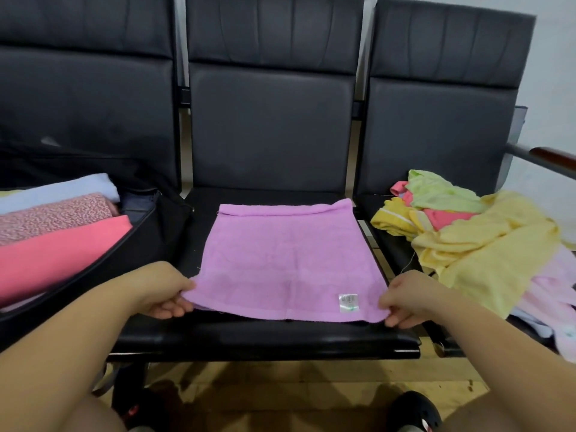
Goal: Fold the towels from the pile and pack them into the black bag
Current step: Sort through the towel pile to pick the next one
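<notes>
Purple towel (286,260): soft matt terry cloth, small glossy label (348,303) near its right corner. Seats (271,132): dark padded leather-like covering, dull sheen; near seat edge (265,338) glossy black. Black bag (156,226), left: matt fabric. Pile (473,232), right: fuzzy matt cloth. Armrest (554,157), far right: polished wood on grey metal.

A row of three joined black padded leatherette seats (271,126) with tall ribbed backrests fills the view from 9 o'clock through 12 to 3 o'clock, the middle seat's glossy black front edge (265,341) running across the centre. A dark red-brown wooden armrest on a grey metal bar (548,157) juts in at 3 o'clock, against a plain white wall (554,57). Worn yellowish-brown floor (280,385) shows at 6 o'clock, with two black shoes with red marks (414,410) at 5 and 7 o'clock.
</notes>
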{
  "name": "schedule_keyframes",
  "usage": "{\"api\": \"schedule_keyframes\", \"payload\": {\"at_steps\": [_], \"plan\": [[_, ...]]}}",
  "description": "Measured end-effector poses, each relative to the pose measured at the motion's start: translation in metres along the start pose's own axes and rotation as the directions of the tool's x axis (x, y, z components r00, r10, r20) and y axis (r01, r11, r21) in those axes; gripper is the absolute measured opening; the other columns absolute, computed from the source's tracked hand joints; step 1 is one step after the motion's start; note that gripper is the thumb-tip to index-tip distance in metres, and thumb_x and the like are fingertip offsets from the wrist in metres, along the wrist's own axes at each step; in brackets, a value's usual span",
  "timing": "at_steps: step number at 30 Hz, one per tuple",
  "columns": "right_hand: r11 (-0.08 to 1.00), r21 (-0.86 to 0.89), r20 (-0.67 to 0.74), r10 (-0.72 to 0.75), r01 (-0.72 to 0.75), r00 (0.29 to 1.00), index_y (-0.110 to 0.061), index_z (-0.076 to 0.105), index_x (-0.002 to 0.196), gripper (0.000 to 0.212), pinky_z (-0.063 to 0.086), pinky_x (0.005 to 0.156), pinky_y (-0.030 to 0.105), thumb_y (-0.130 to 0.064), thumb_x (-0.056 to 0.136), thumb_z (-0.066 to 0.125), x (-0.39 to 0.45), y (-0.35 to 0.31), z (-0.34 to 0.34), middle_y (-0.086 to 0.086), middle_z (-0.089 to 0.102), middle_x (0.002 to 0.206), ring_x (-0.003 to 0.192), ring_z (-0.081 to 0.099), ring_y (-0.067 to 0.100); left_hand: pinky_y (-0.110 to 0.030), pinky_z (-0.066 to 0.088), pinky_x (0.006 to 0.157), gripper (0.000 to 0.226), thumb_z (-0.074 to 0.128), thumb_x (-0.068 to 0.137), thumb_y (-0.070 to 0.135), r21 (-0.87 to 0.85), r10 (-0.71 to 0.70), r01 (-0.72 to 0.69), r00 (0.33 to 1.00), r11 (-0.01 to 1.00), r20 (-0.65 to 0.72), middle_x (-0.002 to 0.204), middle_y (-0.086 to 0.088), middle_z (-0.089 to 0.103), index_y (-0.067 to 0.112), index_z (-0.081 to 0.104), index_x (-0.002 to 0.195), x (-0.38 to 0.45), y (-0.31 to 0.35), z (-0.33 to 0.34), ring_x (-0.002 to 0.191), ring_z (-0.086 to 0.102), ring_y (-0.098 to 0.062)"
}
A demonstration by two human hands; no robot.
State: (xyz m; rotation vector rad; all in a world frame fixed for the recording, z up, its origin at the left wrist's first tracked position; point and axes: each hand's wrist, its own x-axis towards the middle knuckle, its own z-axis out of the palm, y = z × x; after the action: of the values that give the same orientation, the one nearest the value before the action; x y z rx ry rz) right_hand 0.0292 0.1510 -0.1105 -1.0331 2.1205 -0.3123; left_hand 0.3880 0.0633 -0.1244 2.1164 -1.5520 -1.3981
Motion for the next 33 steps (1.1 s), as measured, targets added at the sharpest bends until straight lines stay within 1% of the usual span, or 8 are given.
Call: {"api": "schedule_keyframes", "payload": {"at_steps": [2, 5, 8, 13, 19, 24, 30, 33], "plan": [[0.975, 0.213, -0.001, -0.069, 0.068, 0.998, 0.000, 0.060, 0.089, 0.008, 0.053, 0.048, 0.024, -0.003, 0.085, 0.066, -0.002, -0.001, -0.005, 0.015, 0.068, 0.073, 0.052, 0.068, 0.016, -0.016, 0.043, 0.038, 0.020, 0.055, 0.096, 0.018, -0.213, 0.067, -0.076, 0.996, 0.974, -0.051, 0.060, -0.007, 0.061, 0.002, 0.064, 0.088, -0.004, 0.006, -0.001, 0.046, 0.054, -0.012], [0.798, 0.545, -0.131, -0.221, 0.257, 0.966, 0.003, 0.061, 0.090, 0.010, 0.055, 0.050, 0.021, -0.004, 0.086, 0.067, -0.001, -0.007, -0.018, 0.017, 0.065, 0.076, 0.057, 0.066, 0.017, -0.015, 0.047, 0.039, 0.014, 0.055, 0.096, 0.018, -0.556, 0.218, -0.287, 0.958, 0.780, -0.188, 0.067, -0.003, 0.060, 0.011, 0.062, 0.086, -0.012, 0.021, -0.008, 0.058, 0.055, -0.013], [0.573, 0.731, -0.290, -0.231, 0.371, 0.929, -0.004, 0.059, 0.088, 0.004, 0.058, 0.061, 0.022, -0.006, 0.089, 0.063, 0.002, -0.012, -0.030, 0.014, 0.064, 0.080, 0.067, 0.063, 0.017, -0.012, 0.047, 0.041, 0.014, 0.055, 0.096, 0.022, -0.631, 0.277, -0.399, 0.917, 0.666, -0.287, 0.064, 0.002, 0.063, 0.015, 0.061, 0.085, -0.016, 0.033, -0.014, 0.053, 0.058, -0.008], [0.898, 0.419, -0.170, -0.070, 0.136, 0.983, -0.004, 0.058, 0.089, 0.011, 0.052, 0.059, 0.029, -0.002, 0.085, 0.068, 0.013, 0.000, -0.027, 0.015, 0.063, 0.082, 0.067, 0.060, 0.021, -0.013, 0.039, 0.034, 0.015, 0.061, 0.092, 0.013, -0.169, 0.207, -0.236, 0.963, 0.957, -0.175, 0.064, -0.009, 0.063, 0.004, 0.063, 0.080, 0.008, 0.018, -0.001, 0.041, 0.051, -0.010], [0.998, -0.051, -0.054, 0.037, -0.040, 0.998, -0.002, 0.060, 0.092, 0.020, 0.053, 0.055, 0.026, -0.012, 0.081, 0.074, 0.026, 0.003, -0.009, 0.012, 0.064, 0.084, 0.069, 0.060, 0.018, -0.016, 0.031, 0.037, 0.028, 0.061, 0.091, 0.011, 0.275, 0.073, -0.049, 0.994, 0.960, -0.078, 0.058, -0.009, 0.054, 0.005, 0.050, 0.065, 0.024, 0.018, 0.026, 0.042, 0.044, -0.014], [0.991, -0.108, -0.069, 0.071, -0.078, 0.995, -0.007, 0.050, 0.081, 0.028, 0.049, 0.054, 0.025, -0.023, 0.083, 0.074, 0.027, 0.006, -0.007, 0.008, 0.052, 0.077, 0.067, 0.051, 0.016, -0.020, 0.028, 0.041, 0.029, 0.063, 0.090, 0.015, 0.317, 0.032, 0.008, 0.992, 0.948, -0.123, 0.051, -0.009, 0.044, 0.003, 0.048, 0.068, 0.016, 0.020, 0.027, 0.041, 0.037, -0.017], [1.000, -0.029, -0.041, 0.006, -0.007, 0.999, -0.003, 0.059, 0.101, 0.028, 0.049, 0.053, 0.023, -0.016, 0.081, 0.074, 0.030, 0.008, -0.006, 0.009, 0.059, 0.089, 0.075, 0.057, 0.015, -0.014, 0.027, 0.033, 0.017, 0.047, 0.096, 0.015, 0.280, -0.103, 0.114, 0.993, 0.953, -0.055, 0.069, -0.010, 0.041, -0.002, 0.045, 0.098, 0.018, 0.016, 0.029, 0.048, 0.035, -0.019], [0.998, 0.035, -0.053, -0.052, 0.054, 0.997, -0.005, 0.059, 0.087, 0.017, 0.052, 0.055, 0.023, -0.009, 0.080, 0.074, 0.029, 0.008, -0.007, 0.011, 0.064, 0.081, 0.069, 0.061, 0.016, -0.019, 0.042, 0.043, 0.017, 0.053, 0.095, 0.019, 0.308, -0.031, 0.065, 0.993, 0.949, -0.115, 0.075, -0.010, 0.050, 0.002, 0.051, 0.095, 0.007, 0.022, 0.033, 0.062, 0.051, -0.024]]}}
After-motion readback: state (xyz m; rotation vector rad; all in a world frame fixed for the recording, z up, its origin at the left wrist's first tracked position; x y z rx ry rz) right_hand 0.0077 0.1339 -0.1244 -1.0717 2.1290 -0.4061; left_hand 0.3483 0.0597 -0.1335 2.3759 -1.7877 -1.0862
